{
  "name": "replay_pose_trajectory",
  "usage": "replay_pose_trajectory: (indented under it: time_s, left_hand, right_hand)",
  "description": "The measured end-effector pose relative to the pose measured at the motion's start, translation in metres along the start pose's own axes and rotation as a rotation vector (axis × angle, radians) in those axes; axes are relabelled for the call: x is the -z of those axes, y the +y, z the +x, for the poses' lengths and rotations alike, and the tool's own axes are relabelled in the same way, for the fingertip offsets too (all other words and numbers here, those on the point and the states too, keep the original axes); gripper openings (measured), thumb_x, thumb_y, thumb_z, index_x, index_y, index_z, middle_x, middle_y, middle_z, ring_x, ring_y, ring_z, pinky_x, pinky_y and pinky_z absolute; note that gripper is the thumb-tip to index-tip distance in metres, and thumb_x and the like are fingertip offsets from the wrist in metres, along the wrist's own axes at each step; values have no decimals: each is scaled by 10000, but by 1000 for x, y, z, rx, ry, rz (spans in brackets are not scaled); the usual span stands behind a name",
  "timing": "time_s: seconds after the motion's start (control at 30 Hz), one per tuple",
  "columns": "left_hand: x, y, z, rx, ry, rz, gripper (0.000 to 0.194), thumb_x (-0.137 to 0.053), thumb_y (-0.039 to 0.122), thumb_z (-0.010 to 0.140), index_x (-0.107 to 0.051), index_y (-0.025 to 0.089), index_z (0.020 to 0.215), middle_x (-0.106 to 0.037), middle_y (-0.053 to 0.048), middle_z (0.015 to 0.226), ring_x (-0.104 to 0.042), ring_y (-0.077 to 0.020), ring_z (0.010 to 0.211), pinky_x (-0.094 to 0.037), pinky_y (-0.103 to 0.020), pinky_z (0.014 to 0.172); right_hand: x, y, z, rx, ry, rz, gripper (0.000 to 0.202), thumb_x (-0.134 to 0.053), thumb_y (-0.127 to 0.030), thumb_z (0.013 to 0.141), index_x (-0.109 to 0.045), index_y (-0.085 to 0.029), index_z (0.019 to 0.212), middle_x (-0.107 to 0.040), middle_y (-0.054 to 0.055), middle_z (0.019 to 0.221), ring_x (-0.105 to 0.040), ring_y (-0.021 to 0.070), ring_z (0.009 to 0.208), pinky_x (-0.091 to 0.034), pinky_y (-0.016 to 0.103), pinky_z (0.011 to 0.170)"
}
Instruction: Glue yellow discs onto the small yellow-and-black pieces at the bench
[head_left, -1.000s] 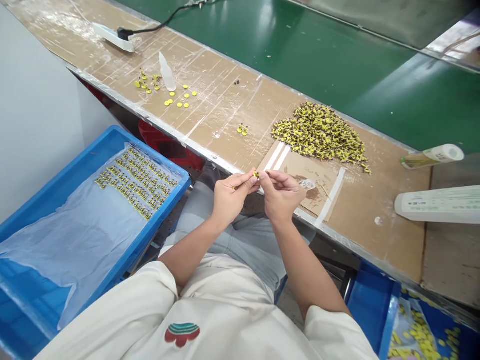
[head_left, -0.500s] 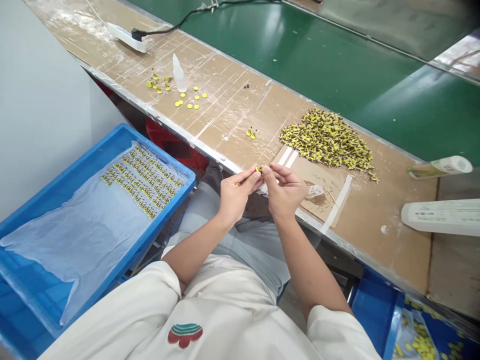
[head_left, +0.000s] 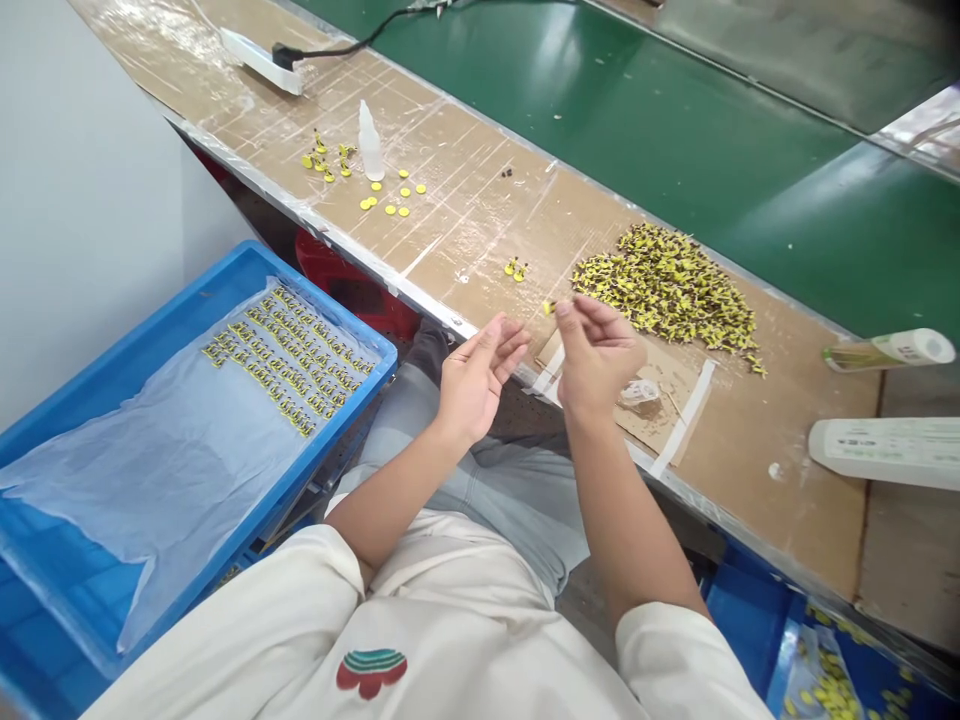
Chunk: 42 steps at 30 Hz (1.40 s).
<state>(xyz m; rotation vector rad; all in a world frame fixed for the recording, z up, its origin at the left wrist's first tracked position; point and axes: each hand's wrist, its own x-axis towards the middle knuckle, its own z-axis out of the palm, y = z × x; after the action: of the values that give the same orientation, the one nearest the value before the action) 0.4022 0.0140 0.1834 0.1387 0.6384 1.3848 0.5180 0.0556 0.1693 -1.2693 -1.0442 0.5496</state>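
Observation:
My right hand (head_left: 602,350) pinches a small yellow and dark figurine (head_left: 549,308) between thumb and fingertips, just above the front of the bench. Left of it, my left hand (head_left: 478,378) is raised at the bench edge, fingers apart and nothing seen in them. Two similar figurines (head_left: 516,269) stand on yellow round bases a little beyond my hands. A large heap of small yellow and dark pieces (head_left: 667,285) lies behind my right hand. Below that hand, a cardboard piece (head_left: 664,425) carries a crumpled clear plastic bit (head_left: 640,391) and a brown smear.
A white dropper bottle (head_left: 370,145) stands among yellow discs (head_left: 390,210) and more figurines (head_left: 328,160). At left, a blue tray (head_left: 322,440) holds rows of figurines on a white sheet. Two bottles, one of them large (head_left: 885,450), lie at right. A power strip (head_left: 259,62) sits at the far left.
My hands, together before, have parted. The right hand has moved right and away from me with the figurine; the left hand has let go and its fingers have spread.

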Motion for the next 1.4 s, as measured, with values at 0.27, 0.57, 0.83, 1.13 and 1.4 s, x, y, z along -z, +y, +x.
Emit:
replay_pose_trajectory:
  time_s: [0.27, 0.57, 0.83, 1.13, 1.4]
  left_hand:
    - [10, 17, 7, 175, 0, -168, 416, -439, 370, 930, -656, 39, 1057, -680, -197, 1145, -600, -264, 1196, -514, -333, 967]
    - [10, 23, 8, 223, -12, -190, 474, -416, 385, 916, -638, 23, 1126, -640, -218, 1235, -571, -281, 1231, -485, -349, 1003]
    - [11, 25, 8, 223, -33, -147, 490, -389, 405, 912, -640, 27, 1098, -603, -218, 1292, -562, -284, 1241, -464, -359, 1027]
    - [15, 17, 10, 263, -52, -89, 500, -388, 474, 905, -638, 90, 1103, -661, -181, 1191, -627, -237, 1143, -512, -339, 956]
    - [11, -5, 7, 396, -46, -70, 456, -409, 416, 907, -646, 58, 1062, -692, -200, 1105, -668, -244, 1030, -528, -352, 896]
  right_hand:
    - [-10, 53, 66, 188, -170, -606, 310, -665, -428, 805, -679, -174, 983, -735, 64, 889, -700, 195, 771, -539, 362, 828]
    - [-21, 74, 69, 266, -278, -775, 315, -585, -398, 841, -669, -171, 1044, -737, 67, 952, -696, 207, 832, -487, 366, 900]
    - [-15, 58, 59, 308, -226, -796, 355, -582, -461, 852, -664, -182, 1056, -720, 74, 998, -657, 237, 967, -430, 431, 979]
    - [8, 1, -31, 390, -589, -477, 286, -658, -409, 827, -700, -276, 1077, -705, 35, 861, -606, 192, 769, -506, 360, 768]
    - [30, 0, -45, 110, -598, -297, 284, -701, -373, 794, -713, -261, 1054, -715, 39, 988, -649, 182, 886, -530, 334, 793]
